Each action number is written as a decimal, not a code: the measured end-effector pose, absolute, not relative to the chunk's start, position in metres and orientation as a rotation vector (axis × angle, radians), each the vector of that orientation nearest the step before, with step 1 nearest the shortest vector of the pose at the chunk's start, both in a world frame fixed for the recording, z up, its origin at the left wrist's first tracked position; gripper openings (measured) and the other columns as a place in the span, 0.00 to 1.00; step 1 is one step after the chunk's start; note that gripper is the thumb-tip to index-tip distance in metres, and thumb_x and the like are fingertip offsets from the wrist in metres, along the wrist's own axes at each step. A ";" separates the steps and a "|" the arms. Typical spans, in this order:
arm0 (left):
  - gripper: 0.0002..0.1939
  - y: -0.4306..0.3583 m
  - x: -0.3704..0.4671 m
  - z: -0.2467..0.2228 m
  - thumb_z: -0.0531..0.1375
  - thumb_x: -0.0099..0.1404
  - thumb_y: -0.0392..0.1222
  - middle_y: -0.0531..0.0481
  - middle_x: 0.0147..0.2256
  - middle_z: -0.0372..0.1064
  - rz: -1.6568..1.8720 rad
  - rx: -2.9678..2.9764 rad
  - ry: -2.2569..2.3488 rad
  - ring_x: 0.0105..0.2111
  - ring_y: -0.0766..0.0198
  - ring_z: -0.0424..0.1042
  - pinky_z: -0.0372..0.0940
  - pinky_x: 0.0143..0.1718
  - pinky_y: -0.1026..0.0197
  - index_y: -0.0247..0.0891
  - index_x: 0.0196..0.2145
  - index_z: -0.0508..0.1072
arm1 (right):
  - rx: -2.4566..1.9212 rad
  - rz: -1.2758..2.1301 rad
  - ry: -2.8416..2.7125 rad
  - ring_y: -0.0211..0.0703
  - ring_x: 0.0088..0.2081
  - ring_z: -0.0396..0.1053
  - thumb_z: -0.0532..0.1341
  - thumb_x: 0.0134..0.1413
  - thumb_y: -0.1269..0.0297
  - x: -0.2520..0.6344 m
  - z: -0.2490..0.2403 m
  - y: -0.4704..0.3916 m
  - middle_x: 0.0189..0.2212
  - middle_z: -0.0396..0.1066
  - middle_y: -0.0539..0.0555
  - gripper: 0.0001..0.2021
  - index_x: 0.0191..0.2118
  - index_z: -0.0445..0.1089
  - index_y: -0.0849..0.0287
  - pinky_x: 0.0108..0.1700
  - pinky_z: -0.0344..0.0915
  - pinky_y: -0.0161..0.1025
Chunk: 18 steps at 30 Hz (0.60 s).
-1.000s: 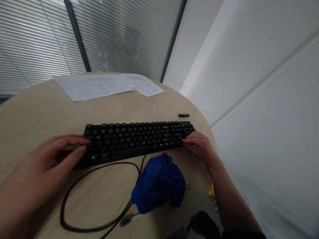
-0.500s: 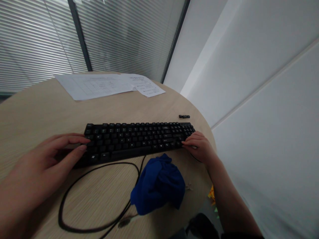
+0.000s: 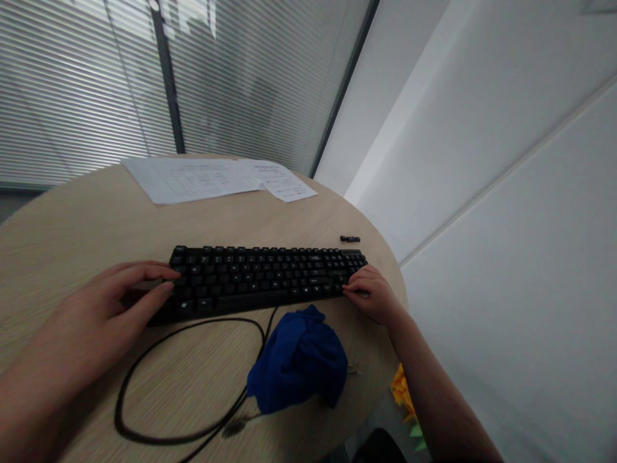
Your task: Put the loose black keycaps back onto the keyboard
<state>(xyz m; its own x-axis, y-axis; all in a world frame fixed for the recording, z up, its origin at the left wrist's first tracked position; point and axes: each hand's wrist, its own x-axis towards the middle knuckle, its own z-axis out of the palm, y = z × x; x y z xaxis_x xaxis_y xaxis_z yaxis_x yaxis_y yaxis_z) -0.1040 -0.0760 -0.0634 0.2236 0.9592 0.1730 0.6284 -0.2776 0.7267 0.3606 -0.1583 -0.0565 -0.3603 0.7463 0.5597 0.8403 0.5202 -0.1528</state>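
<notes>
A black keyboard [image 3: 270,276] lies across the round wooden table. At its left end my left hand [image 3: 120,302] grips the edge, fingertips over the leftmost keys and thumb at the near side. My right hand [image 3: 369,289] holds the right end, its fingers pressed together around the corner. Just in front of the keyboard sits a crumpled blue cloth bag [image 3: 299,360], with a drawstring end showing at either side. A looped black cable [image 3: 123,392] rests on the table to the left of the bag.
Printed papers [image 3: 207,180] lie at the table's far side. A small black object [image 3: 349,239] sits beyond the keyboard's right end. A white wall [image 3: 506,225] borders the table on the right. Something orange [image 3: 401,392] shows below the table edge.
The view has shifted slightly, so the table's far side appears lower. Both hands keep their places at the ends of the keyboard.
</notes>
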 end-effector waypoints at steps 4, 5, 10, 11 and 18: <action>0.25 -0.086 -0.090 -0.033 0.51 0.59 0.63 0.46 0.47 0.74 0.938 1.952 1.605 0.41 0.47 0.76 0.68 0.47 0.43 0.44 0.42 0.74 | -1.224 -0.297 -2.171 0.37 0.36 0.70 0.66 0.61 0.63 0.360 -0.057 -0.162 0.32 0.75 0.51 0.06 0.33 0.79 0.55 0.45 0.63 0.43; 0.25 -0.087 -0.088 -0.029 0.52 0.58 0.62 0.46 0.46 0.74 0.910 1.940 1.614 0.40 0.48 0.76 0.69 0.47 0.44 0.44 0.41 0.75 | -1.229 -0.310 -2.145 0.38 0.36 0.70 0.65 0.62 0.63 0.361 -0.055 -0.163 0.32 0.75 0.51 0.05 0.35 0.79 0.54 0.45 0.64 0.42; 0.25 -0.088 -0.089 -0.026 0.53 0.58 0.60 0.43 0.48 0.74 0.898 1.946 1.559 0.43 0.49 0.74 0.68 0.49 0.47 0.41 0.42 0.75 | -1.394 -0.306 -1.973 0.42 0.42 0.72 0.63 0.64 0.60 0.388 -0.032 -0.139 0.38 0.77 0.53 0.08 0.41 0.79 0.53 0.50 0.67 0.44; 0.25 -0.087 -0.089 -0.027 0.53 0.59 0.60 0.43 0.49 0.74 0.901 1.948 1.554 0.43 0.49 0.74 0.68 0.49 0.47 0.41 0.43 0.75 | -1.477 -0.270 -1.960 0.43 0.44 0.72 0.63 0.64 0.58 0.396 -0.026 -0.126 0.40 0.77 0.53 0.09 0.42 0.79 0.54 0.52 0.67 0.45; 0.24 -0.087 -0.092 -0.032 0.53 0.60 0.59 0.43 0.48 0.74 0.941 1.889 1.558 0.41 0.50 0.75 0.68 0.48 0.48 0.41 0.44 0.74 | -1.867 -0.037 -2.041 0.42 0.42 0.74 0.68 0.53 0.62 0.430 -0.011 -0.029 0.39 0.78 0.52 0.08 0.39 0.80 0.57 0.50 0.69 0.38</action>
<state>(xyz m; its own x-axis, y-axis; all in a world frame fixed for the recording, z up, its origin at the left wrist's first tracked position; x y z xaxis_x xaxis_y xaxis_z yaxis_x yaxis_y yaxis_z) -0.0924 -0.0871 -0.0317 0.1005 0.9770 0.1881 0.6211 -0.2093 0.7553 0.4304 -0.0290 -0.0105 -0.0510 0.9564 0.2875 0.9662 0.1201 -0.2282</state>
